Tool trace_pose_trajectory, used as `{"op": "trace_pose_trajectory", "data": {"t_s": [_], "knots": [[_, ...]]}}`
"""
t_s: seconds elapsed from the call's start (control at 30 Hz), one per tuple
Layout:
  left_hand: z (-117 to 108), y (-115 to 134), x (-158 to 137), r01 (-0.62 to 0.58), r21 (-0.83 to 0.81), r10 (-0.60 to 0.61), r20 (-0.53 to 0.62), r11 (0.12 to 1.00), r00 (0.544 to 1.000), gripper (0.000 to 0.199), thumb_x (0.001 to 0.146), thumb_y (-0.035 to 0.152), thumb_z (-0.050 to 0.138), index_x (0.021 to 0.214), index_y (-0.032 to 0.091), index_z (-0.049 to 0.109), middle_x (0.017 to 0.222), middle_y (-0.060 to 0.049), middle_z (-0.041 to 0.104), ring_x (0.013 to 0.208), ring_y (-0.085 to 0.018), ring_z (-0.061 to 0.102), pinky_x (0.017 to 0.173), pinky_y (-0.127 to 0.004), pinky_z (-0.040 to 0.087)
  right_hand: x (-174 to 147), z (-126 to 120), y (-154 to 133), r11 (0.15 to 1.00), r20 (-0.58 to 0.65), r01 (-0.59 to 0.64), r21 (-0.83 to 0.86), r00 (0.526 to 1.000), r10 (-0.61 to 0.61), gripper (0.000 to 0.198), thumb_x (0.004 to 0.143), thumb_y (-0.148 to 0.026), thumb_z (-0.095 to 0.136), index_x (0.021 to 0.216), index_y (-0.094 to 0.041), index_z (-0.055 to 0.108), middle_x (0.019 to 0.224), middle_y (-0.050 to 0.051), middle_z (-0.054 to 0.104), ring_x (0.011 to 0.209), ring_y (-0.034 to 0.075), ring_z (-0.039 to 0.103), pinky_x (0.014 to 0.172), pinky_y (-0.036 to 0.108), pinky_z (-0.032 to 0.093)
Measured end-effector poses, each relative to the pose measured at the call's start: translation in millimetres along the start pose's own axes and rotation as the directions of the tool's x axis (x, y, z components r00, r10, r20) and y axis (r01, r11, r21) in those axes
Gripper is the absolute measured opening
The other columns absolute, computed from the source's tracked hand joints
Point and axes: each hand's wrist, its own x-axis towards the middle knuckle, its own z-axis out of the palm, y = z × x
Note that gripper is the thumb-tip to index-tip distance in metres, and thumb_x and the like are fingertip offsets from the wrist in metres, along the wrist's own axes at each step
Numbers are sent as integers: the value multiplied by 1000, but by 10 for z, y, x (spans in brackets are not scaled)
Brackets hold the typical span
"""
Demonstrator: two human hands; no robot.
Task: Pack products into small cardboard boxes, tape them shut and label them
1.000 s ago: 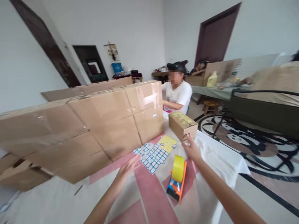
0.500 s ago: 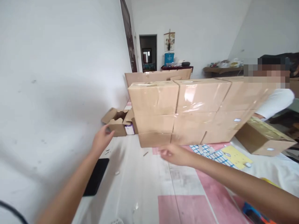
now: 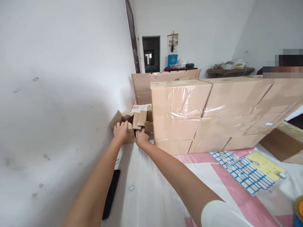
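The left hand [image 3: 121,132] and the right hand [image 3: 142,138] both grip a small open box [image 3: 129,121] beside the stacked cartons [image 3: 203,113].

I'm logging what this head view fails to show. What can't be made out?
- Inside of the small open box: hidden by its flaps and both hands, left hand, right hand.
- Tape roll: cut off by the bottom right edge.
- Label sheets: print too small.
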Motion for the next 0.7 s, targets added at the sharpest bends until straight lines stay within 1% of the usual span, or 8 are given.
{"op": "trace_pose_trajectory", "data": {"t_s": [0.1, 0.2, 0.27, 0.37, 0.47, 0.53, 0.6, 0.7], "knots": [[-21, -60, -134, -49, 1, 49, -91, 999, 995, 56, 81, 31, 68, 132, 14, 53, 134, -16, 61, 129, -36, 44, 102, -46, 36, 131, -17, 5, 1000, -8, 21, 0, 1000, -21, 43, 97, -26, 57, 140, -33, 58, 162, 16, 30, 108, 27, 71, 86, 40, 58], [-73, -59, -322, -92, 9, 92, -192, 996, 977, 37, 86, 28, 63, 122, 21, 60, 124, -13, 65, 129, -36, 43, 105, -48, 34, 137, -70, 13, 998, -53, 55, 15, 997, -54, 42, 94, -28, 61, 137, -24, 61, 158, 21, 33, 102, 27, 72, 84, 38, 57], [-135, -38, -440, -144, 13, 143, -230, 989, 963, 18, 91, 25, 56, 106, 25, 66, 111, -10, 69, 126, -32, 47, 105, -47, 33, 55, -114, 33, 995, -98, 91, 35, 991, -87, 39, 96, -24, 57, 134, -22, 62, 153, 20, 40, 100, 26, 72, 85, 38, 56], [-264, 14, -604, -187, -5, 178, -279, 982, 944, 16, 93, 21, 52, 91, 26, 66, 97, -7, 69, 115, -27, 53, 101, -43, 37, -215, -168, 80, 985, -157, 154, 74, 978, -141, 34, 94, -25, 58, 128, -26, 65, 146, 16, 45, 95, 23, 71, 86, 36, 54], [-410, 106, -802, -77, -69, 42, -410, 995, 911, 17, 90, 17, 52, 92, 25, 66, 104, -9, 66, 119, -31, 49, 105, -52, 35, -667, -180, 173, 972, -194, 207, 112, 964, -183, 32, 94, -34, 58, 124, -28, 66, 140, 11, 47, 89, 20, 70, 83, 35, 54], [-497, 201, -986, 31, -146, -103, -516, 989, 851, 18, 90, 16, 51, 95, 23, 67, 121, -12, 60, 128, -34, 42, 107, -56, 34, -1057, -164, 314, 942, -244, 248, 225, 951, -192, 30, 94, -38, 57, 119, -28, 68, 130, 9, 52, 89, 19, 67, 84, 34, 53], [-570, 322, -1226, 107, -224, -223, -593, 969, 773, 20, 91, 17, 48, 98, 21, 67, 138, -14, 46, 135, -35, 35, 110, -56, 36, -1491, -151, 562, 834, -326, 321, 450, 928, -181, 26, 92, -34, 57, 111, -25, 73, 119, 7, 57, 93, 19, 65, 88, 33, 51], [-647, 513, -1698, 118, -354, -337, -661, 928, 671, 23, 91, 17, 46, 105, 18, 64, 148, -15, 29, 141, -33, 34, 116, -53, 35, -2140, -203, 1132, 516, -420, 425, 744, 898, -132, 23, 87, -29, 57, 97, -21, 77, 108, 7, 63, 100, 21, 64, 94, 32, 50]]}}
